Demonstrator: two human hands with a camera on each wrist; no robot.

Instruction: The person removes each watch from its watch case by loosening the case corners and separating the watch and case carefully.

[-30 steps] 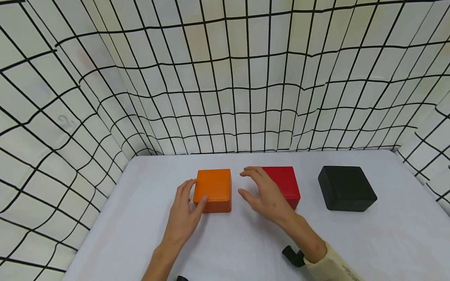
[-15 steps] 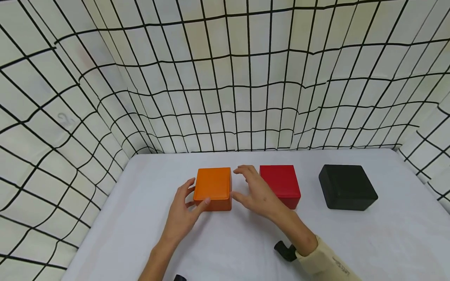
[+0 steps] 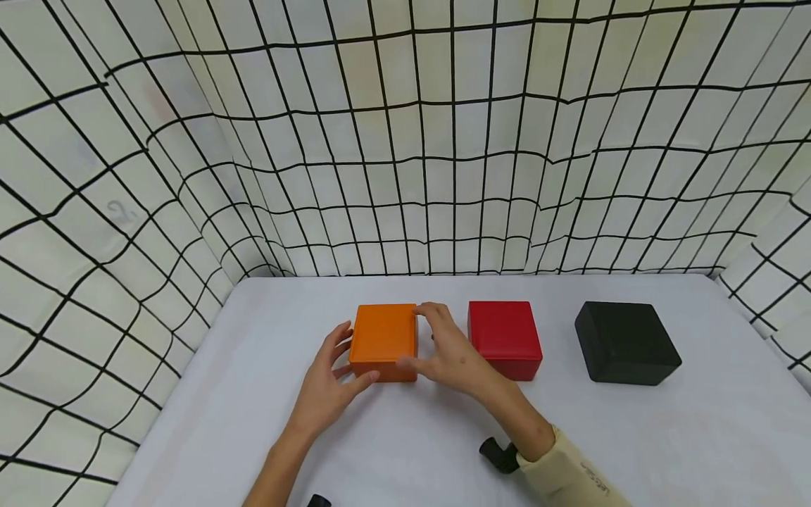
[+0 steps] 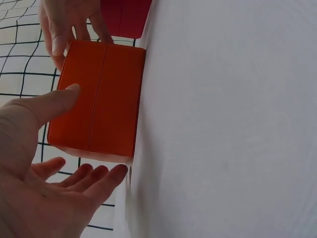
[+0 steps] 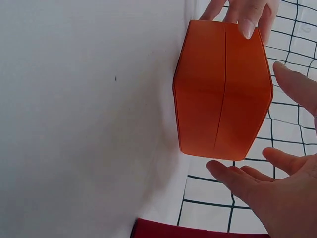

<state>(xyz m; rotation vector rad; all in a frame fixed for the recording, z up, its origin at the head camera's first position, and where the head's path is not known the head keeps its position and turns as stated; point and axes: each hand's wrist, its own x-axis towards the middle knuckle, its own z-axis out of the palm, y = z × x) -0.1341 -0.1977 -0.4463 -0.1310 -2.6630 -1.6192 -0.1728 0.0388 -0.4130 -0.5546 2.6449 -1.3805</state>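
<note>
An orange box (image 3: 383, 334) with a thin seam round its sides lies flat on the white table, between my two hands. At its left side is my left hand (image 3: 319, 400), thumb by the front face and fingers spread along the side. In the left wrist view those fingers (image 4: 101, 186) look slightly apart from the box. My right hand (image 3: 455, 358) is at the right side, fingertips near the back corner and thumb near the front. Its fingers are loosely bent, and the right wrist view shows a gap between them and the box (image 5: 223, 94).
A red box (image 3: 505, 329) stands right of the orange one, just behind my right hand's wrist. Farther right is a black box (image 3: 626, 341). A white wall with a black grid net (image 3: 437, 155) closes off the back and sides of the white table (image 3: 633, 443).
My right hand has moved left, from in front of the red box to the orange box's right side. The left hand stays by the orange box, its fingers a little more spread. The boxes stay put.
</note>
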